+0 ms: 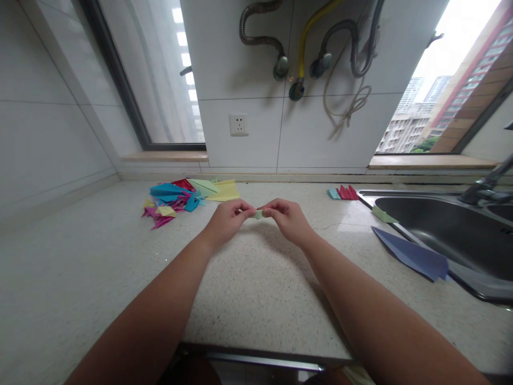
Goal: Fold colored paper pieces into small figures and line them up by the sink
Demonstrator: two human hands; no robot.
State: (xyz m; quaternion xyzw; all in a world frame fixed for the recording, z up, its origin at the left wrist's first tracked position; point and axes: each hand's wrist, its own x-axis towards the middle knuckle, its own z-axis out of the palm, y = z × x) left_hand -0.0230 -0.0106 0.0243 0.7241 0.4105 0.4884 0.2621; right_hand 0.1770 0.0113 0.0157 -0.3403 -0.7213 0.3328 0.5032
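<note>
A small piece of pale green paper (pixel 258 214) is held between my two hands, above the middle of the speckled countertop (pixel 252 289). My left hand (pixel 230 219) pinches its left end between thumb and fingers. On the other end, the thumb and fingers of my right hand (pixel 287 218) are closed in the same way. Most of the paper is hidden by the fingertips, so its folds cannot be made out.
A heap of coloured folded papers (pixel 172 198) lies at the back left. Small red folded paper (pixel 347 192) and light blue paper (pixel 333 193) sit by the sink (pixel 433 219). A green paper piece (pixel 383 215) rests on its rim, near a purple paper plane (pixel 412 254).
</note>
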